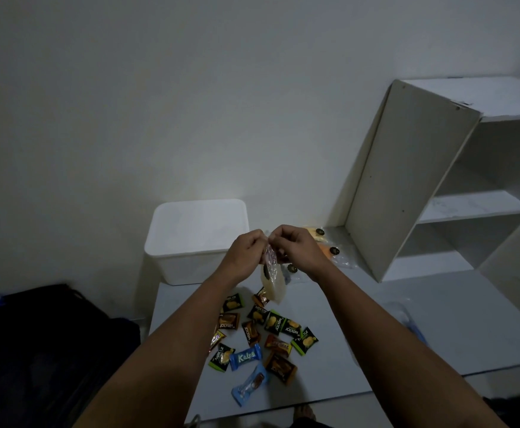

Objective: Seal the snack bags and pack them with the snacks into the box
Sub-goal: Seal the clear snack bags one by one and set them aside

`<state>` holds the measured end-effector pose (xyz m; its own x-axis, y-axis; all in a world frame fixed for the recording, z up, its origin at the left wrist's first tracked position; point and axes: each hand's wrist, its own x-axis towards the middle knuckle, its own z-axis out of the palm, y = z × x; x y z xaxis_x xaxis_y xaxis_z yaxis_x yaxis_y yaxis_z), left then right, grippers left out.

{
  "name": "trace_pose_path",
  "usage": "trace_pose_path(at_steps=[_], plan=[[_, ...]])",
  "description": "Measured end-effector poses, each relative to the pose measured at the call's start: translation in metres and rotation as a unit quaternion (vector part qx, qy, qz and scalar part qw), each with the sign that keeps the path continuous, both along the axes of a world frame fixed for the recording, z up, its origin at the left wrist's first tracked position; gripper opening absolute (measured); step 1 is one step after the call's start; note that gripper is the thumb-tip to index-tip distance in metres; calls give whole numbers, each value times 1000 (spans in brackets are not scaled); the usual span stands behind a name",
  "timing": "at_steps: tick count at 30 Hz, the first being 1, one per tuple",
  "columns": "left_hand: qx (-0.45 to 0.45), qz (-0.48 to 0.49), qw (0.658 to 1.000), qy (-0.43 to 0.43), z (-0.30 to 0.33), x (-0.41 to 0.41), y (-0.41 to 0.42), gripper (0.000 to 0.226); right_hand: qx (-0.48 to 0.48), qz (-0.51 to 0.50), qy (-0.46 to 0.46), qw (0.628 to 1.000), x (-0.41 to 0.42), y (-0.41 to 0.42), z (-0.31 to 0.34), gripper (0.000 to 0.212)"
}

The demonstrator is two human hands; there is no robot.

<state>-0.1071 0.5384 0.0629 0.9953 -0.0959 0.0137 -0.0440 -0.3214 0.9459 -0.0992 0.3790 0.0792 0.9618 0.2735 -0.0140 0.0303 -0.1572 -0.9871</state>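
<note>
2 hands, left hand (246,253) and right hand (295,247), pinch the top of a clear snack bag (272,284) hanging above the white table (376,329), near the white box (195,239); wrapped snacks (261,335) lie scattered below.

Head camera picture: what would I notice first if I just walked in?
Probably the two hands, left and right, raised mid-picture, pinching the top of a clear bag that hangs between them. Below them, colourful snacks lie scattered on the white table. A white box stands at the table's far left corner.
</note>
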Motion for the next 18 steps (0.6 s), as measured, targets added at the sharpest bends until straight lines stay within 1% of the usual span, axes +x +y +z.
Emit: trace_pose_path(at_steps=[6,9,13,15,18], plan=[[40,18,999,-17,6,6,2,34,0,7,7,1000,2,-2,-2,19],[49,35,998,-16,7,10,5,34,-24,37,1,999,0,-3,0,11],[76,32,996,-15,10,10,4,31,-41,43,2,998,-3,-3,3,9],[75,48,996,-25,10,11,4,31,-43,52,13,998,-2,-4,3,11],[34,61,998,-9,6,12,6,30,-49,46,20,998,1,-5,-1,11]])
